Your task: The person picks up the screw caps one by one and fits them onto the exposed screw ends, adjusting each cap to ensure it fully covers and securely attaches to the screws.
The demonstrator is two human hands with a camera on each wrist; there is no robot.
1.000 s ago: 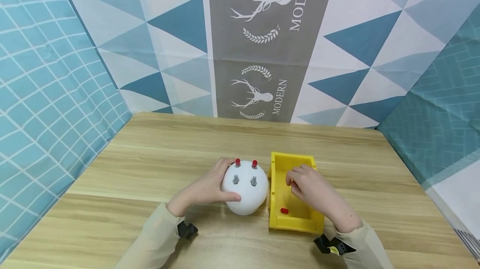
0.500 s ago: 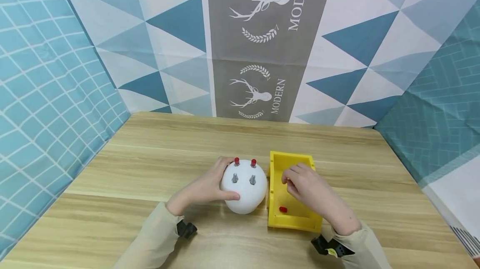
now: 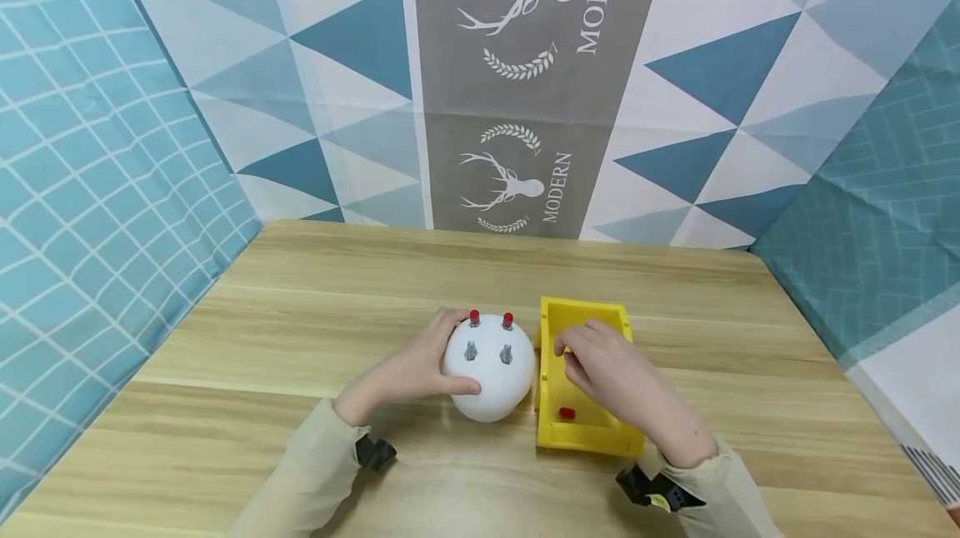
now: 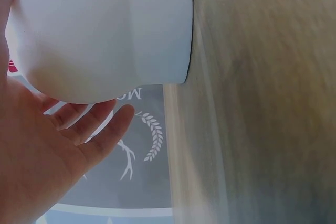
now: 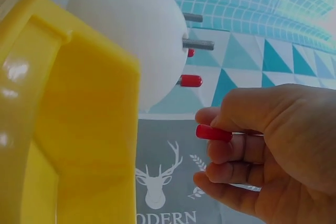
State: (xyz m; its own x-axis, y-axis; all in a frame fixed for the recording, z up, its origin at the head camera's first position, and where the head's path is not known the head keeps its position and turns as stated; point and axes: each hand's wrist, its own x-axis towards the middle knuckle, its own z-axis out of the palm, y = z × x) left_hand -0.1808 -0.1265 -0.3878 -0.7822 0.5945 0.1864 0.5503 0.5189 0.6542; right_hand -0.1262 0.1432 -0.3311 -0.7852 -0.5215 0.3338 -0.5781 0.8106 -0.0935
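A white, rounded dome (image 3: 491, 396) stands on the table with several metal studs sticking out of its top. Two far studs carry red caps (image 3: 507, 320); the two nearer studs (image 3: 506, 353) are bare metal. My left hand (image 3: 412, 367) holds the dome from its left, thumb on the near side and fingers round the far side. Above the yellow box (image 3: 585, 439), my right hand (image 3: 611, 371) pinches a small red cap (image 5: 210, 132) between thumb and fingers, best seen in the right wrist view. The cap is apart from the dome.
Another red cap (image 3: 567, 413) lies in the near part of the yellow box, which stands just right of the dome. The wooden table (image 3: 300, 305) runs back to a patterned cloth wall (image 3: 510, 171). Tiled cloth (image 3: 112, 188) hangs at the left.
My right hand has moved a little left over the yellow box, toward the dome, still pinching the red cap. My left hand keeps its hold on the dome.
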